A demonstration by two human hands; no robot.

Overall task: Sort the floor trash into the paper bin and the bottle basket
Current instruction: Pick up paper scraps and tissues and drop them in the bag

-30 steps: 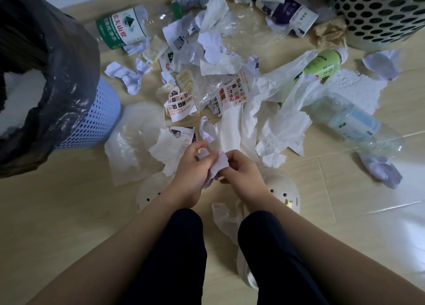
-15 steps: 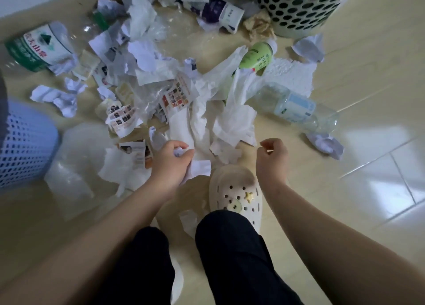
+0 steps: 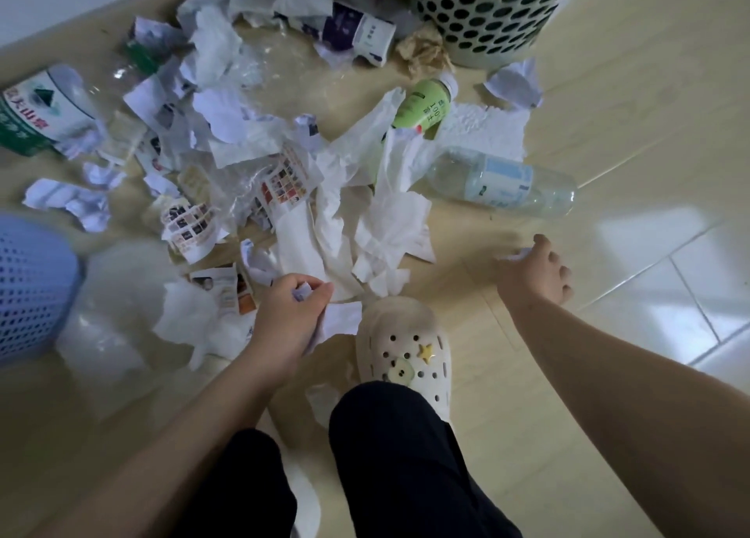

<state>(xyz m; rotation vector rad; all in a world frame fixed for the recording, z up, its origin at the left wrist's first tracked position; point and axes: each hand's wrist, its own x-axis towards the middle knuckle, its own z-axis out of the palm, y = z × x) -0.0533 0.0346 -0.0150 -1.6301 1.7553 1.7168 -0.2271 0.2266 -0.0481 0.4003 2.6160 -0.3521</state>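
One wide-angle camera, worn on the head, looks forward and steeply down past the wearer's knees (image 3: 389,424), close enough that the left hand (image 3: 290,310) and right hand (image 3: 535,271) sit mid-frame; paper scraps (image 3: 389,229) spread above them, a blue bin (image 3: 28,290) at the left edge, a perforated basket (image 3: 487,14) top right

Floor (image 3: 608,139), right side: bare boards and tiles, open way up to the basket (image 3: 487,18).
Centre: paper heap (image 3: 324,221), dense and overlapping; green bottle (image 3: 426,107) partly under tissue.
Clear bottle (image 3: 503,184): at the heap's right edge, open from the right.
Left: blue bin (image 3: 28,294); large bottle (image 3: 40,111) behind scattered scraps.
Near: shoe (image 3: 401,346), just below the heap.
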